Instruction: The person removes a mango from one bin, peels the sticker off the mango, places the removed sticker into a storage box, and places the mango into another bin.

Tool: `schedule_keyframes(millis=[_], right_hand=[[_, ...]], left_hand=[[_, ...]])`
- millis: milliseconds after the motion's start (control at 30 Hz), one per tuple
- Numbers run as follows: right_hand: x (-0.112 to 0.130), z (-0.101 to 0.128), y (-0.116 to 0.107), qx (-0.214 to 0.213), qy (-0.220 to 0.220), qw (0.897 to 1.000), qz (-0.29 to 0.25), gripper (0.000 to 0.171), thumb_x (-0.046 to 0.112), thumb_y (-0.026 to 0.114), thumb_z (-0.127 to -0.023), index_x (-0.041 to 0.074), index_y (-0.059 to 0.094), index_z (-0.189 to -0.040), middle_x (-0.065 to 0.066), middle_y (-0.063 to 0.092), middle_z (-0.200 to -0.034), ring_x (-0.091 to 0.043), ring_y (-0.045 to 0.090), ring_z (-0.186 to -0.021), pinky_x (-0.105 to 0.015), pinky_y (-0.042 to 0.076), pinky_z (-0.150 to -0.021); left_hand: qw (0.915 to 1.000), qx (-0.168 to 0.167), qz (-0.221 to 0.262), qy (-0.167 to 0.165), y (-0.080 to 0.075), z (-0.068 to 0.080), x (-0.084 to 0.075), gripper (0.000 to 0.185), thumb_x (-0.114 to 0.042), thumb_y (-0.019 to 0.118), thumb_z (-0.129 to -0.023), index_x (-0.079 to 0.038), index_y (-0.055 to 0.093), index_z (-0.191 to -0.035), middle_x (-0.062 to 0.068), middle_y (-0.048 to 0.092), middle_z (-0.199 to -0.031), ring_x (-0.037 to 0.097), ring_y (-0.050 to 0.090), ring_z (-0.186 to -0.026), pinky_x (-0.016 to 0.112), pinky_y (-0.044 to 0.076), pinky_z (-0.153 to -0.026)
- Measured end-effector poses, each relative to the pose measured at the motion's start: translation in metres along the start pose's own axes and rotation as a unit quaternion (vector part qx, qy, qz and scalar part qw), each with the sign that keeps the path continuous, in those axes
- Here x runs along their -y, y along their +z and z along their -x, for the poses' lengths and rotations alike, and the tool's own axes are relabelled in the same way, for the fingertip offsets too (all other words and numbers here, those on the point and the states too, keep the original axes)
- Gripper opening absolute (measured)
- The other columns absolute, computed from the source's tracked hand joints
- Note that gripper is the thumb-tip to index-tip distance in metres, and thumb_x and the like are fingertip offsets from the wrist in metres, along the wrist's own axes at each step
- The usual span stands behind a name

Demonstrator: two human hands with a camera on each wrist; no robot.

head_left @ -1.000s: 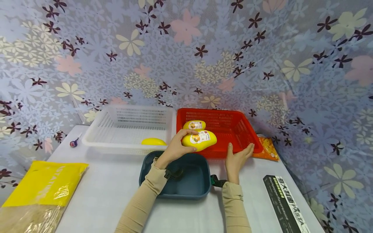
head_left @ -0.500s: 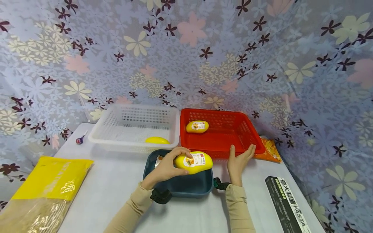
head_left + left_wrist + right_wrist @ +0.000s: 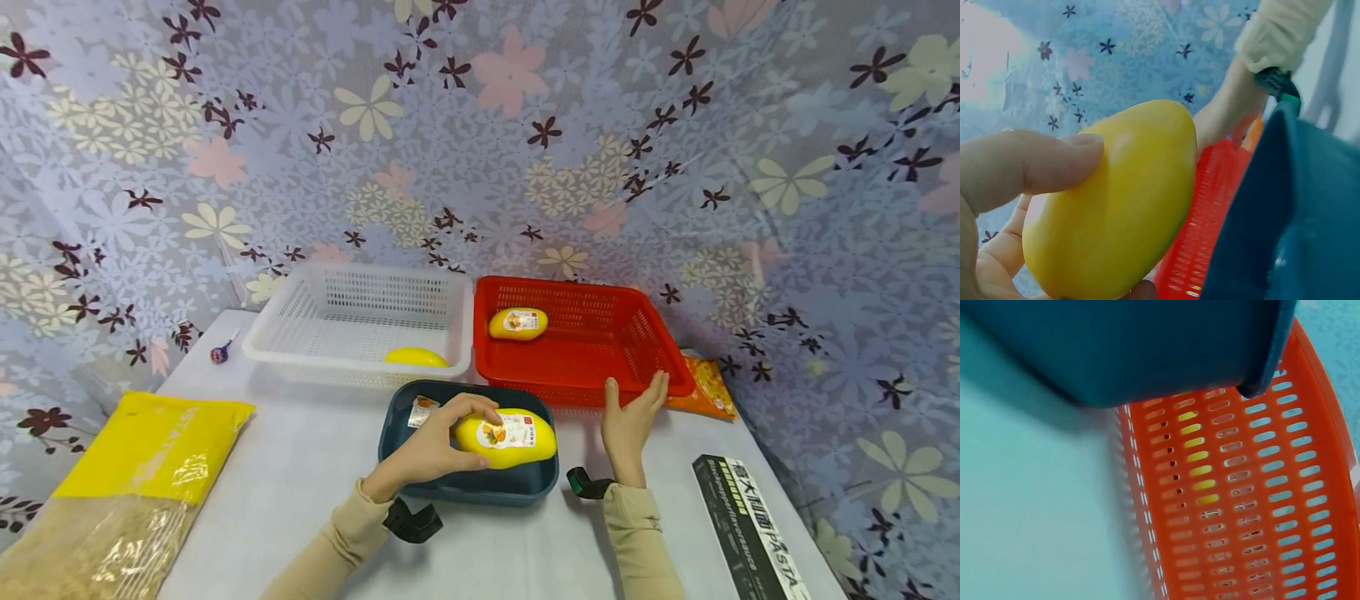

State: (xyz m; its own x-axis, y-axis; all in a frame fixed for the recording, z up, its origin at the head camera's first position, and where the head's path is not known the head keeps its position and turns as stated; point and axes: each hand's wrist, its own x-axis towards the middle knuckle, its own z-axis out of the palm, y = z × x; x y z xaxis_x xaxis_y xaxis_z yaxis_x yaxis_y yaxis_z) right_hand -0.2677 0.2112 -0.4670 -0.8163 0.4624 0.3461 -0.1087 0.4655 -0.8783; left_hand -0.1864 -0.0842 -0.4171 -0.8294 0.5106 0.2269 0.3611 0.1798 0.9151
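While gripping the yellow bottle (image 3: 508, 437), the left hand (image 3: 433, 450) curls.

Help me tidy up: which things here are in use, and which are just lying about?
In use: left hand gripping yellow pack over blue tub; right hand on red basket.

Lying about: white basket, yellow bag, pasta box, lollipop, orange packet.

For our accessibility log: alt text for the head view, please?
A left hand holds a yellow mango-shaped pack over a dark blue tub; the right hand rests against a red basket beside a white basket.
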Motion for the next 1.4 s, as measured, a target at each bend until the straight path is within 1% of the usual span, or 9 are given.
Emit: schedule_keyframes(millis=[467, 600, 767, 900, 967, 1067, 1167, 1300, 1400], right_hand=[[0.009, 0.017, -0.011, 0.062, -0.007, 0.998, 0.015, 0.078, 0.027, 0.054, -0.098, -0.004, 0.008, -0.153, -0.020, 0.001, -0.162, -0.039, 0.006, -0.149, -0.058, 0.010, -0.119], [0.012, 0.026, -0.011, 0.092, 0.010, 0.995, 0.022, 0.078, 0.029, 0.052, -0.098, 0.000, 0.007, -0.154, -0.017, -0.001, -0.163, -0.040, 0.007, -0.149, -0.059, 0.009, -0.119], [0.019, 0.039, -0.015, 0.114, 0.009, 0.993, 0.018, 0.077, 0.029, 0.052, -0.099, 0.002, 0.007, -0.155, -0.014, -0.001, -0.164, -0.039, 0.007, -0.149, -0.060, 0.011, -0.118], [0.030, 0.056, -0.019, 0.135, -0.016, 0.991, -0.013, 0.073, 0.023, 0.054, -0.098, 0.002, 0.012, -0.154, -0.014, 0.008, -0.163, -0.038, 0.016, -0.148, -0.058, 0.020, -0.117], [0.037, 0.067, -0.020, 0.153, -0.036, 0.987, -0.040, 0.068, 0.019, 0.054, -0.098, 0.004, 0.017, -0.154, -0.013, 0.017, -0.162, -0.034, 0.025, -0.145, -0.048, 0.027, -0.117], [0.047, 0.082, -0.020, 0.181, -0.076, 0.976, -0.099, 0.062, 0.009, 0.054, -0.097, 0.008, 0.025, -0.153, -0.009, 0.030, -0.157, -0.024, 0.037, -0.139, -0.027, 0.035, -0.113], [0.054, 0.095, -0.018, 0.212, -0.127, 0.955, -0.164, 0.061, -0.003, 0.051, -0.095, 0.008, 0.029, -0.151, -0.004, 0.037, -0.153, -0.014, 0.045, -0.133, -0.013, 0.038, -0.105], [0.059, 0.116, -0.017, 0.263, -0.200, 0.916, -0.228, 0.063, -0.014, 0.046, -0.090, -0.001, 0.027, -0.149, 0.000, 0.039, -0.152, -0.010, 0.047, -0.131, -0.016, 0.040, -0.104], [0.060, 0.133, -0.017, 0.293, -0.247, 0.886, -0.262, 0.063, -0.019, 0.044, -0.086, -0.010, 0.026, -0.145, -0.005, 0.041, -0.151, -0.012, 0.049, -0.130, -0.018, 0.042, -0.103]], left_hand=[[0.9995, 0.022, 0.017, -0.018, 0.001, 0.048, -0.001, 0.044, -0.009, 0.074, -0.074, -0.018, 0.061, -0.116, 0.009, 0.050, -0.139, 0.027, 0.044, -0.128, 0.026, 0.042, -0.102], [0.9996, 0.025, -0.001, -0.015, 0.016, 0.066, -0.002, 0.047, -0.005, 0.075, -0.073, -0.023, 0.062, -0.114, 0.003, 0.051, -0.136, 0.022, 0.044, -0.125, 0.028, 0.042, -0.101], [0.9968, 0.079, 0.001, -0.007, 0.041, 0.084, 0.004, 0.045, -0.004, 0.072, -0.075, -0.026, 0.063, -0.113, 0.003, 0.050, -0.136, 0.015, 0.041, -0.125, 0.029, 0.039, -0.102], [0.9954, 0.090, 0.006, -0.031, 0.046, 0.092, 0.015, 0.044, -0.006, 0.071, -0.074, -0.027, 0.064, -0.112, 0.006, 0.052, -0.135, 0.012, 0.042, -0.123, 0.027, 0.038, -0.102], [0.9957, 0.080, -0.023, -0.040, 0.044, 0.094, 0.020, 0.047, -0.005, 0.071, -0.072, -0.029, 0.063, -0.111, 0.005, 0.054, -0.133, 0.012, 0.043, -0.122, 0.028, 0.039, -0.101], [0.9941, 0.070, -0.074, -0.037, 0.040, 0.097, 0.025, 0.051, -0.002, 0.073, -0.071, -0.031, 0.061, -0.112, 0.002, 0.055, -0.131, 0.014, 0.045, -0.120, 0.030, 0.040, -0.101], [0.9911, 0.065, -0.113, -0.029, 0.035, 0.097, 0.027, 0.062, -0.002, 0.075, -0.072, -0.029, 0.054, -0.123, -0.001, 0.054, -0.132, 0.013, 0.047, -0.118, 0.031, 0.042, -0.102], [0.9861, 0.063, -0.148, -0.041, 0.027, 0.098, 0.024, 0.075, -0.004, 0.077, -0.073, -0.024, 0.044, -0.137, -0.005, 0.052, -0.135, 0.013, 0.050, -0.119, 0.033, 0.042, -0.104], [0.9784, 0.060, -0.193, -0.046, 0.022, 0.098, 0.021, 0.073, -0.007, 0.080, -0.073, -0.019, 0.046, -0.136, -0.005, 0.054, -0.135, 0.015, 0.051, -0.121, 0.037, 0.044, -0.104]])
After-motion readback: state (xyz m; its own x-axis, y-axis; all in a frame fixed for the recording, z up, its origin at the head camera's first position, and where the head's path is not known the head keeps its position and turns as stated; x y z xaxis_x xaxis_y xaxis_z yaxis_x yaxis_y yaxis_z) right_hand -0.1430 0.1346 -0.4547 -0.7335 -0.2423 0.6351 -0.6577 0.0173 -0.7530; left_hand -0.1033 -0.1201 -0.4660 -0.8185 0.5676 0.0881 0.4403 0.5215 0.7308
